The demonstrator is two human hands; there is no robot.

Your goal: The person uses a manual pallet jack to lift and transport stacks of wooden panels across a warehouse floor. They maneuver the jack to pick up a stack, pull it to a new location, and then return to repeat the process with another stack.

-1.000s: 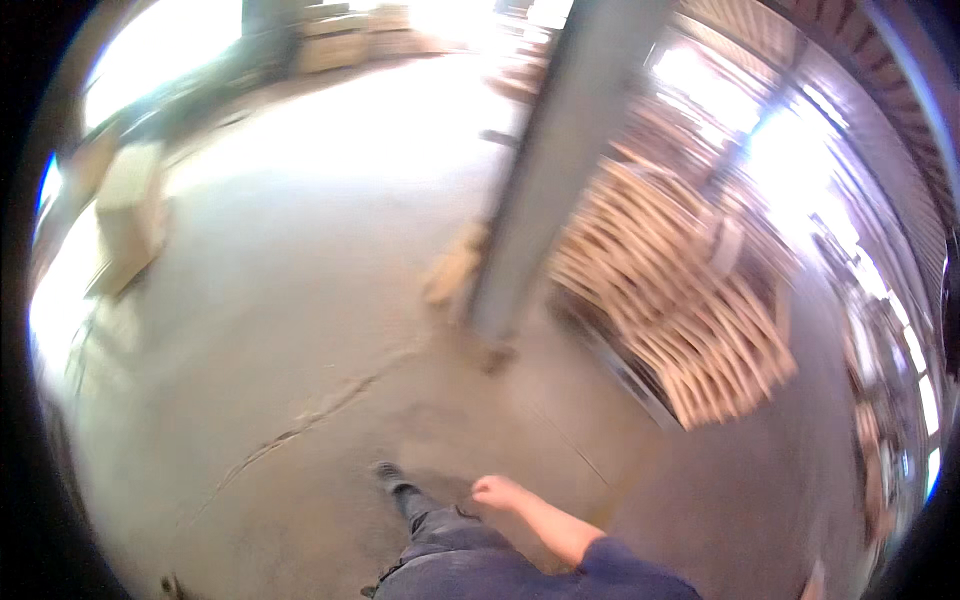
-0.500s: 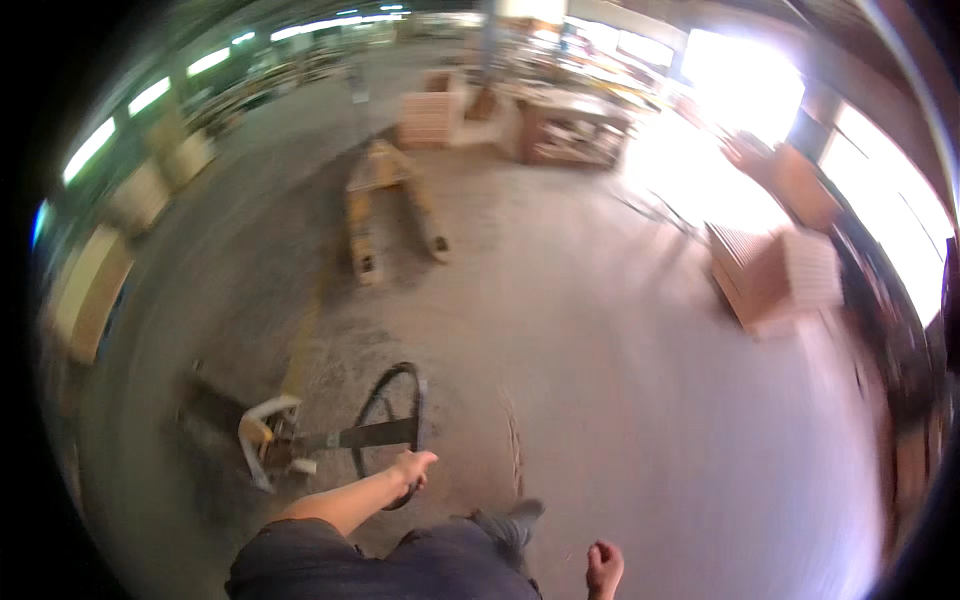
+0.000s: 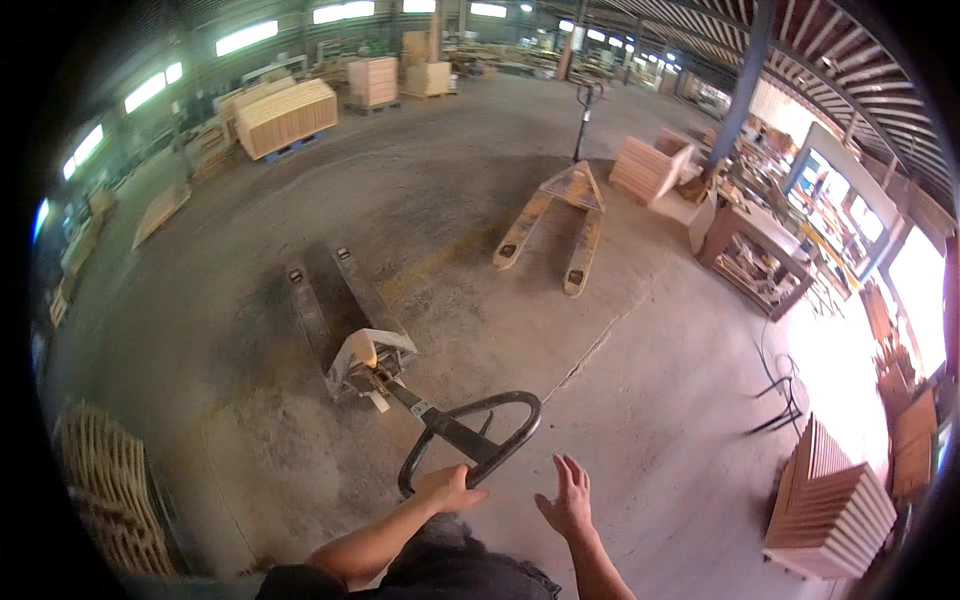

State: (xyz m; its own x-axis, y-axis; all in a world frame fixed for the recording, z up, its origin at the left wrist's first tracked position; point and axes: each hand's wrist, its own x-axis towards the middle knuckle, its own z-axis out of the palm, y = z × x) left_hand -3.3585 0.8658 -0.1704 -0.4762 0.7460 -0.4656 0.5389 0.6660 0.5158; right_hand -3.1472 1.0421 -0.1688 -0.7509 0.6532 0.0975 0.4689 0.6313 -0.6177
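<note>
I have my left grip (image 3: 447,490) wrapped over the near rim of a black looped handle (image 3: 466,438), fingertips hidden from me. The handle belongs to a worn pallet jack (image 3: 368,352), ahead and to the left of that grip. Its long axis slants away the same way, forks (image 3: 372,298) pointing farther off. My left grip is nearer to it; my right grip (image 3: 568,500) is empty, fingers spread, just right of the handle and apart. A yellow pallet jack (image 3: 572,188) stands well ahead, rightward of both.
</note>
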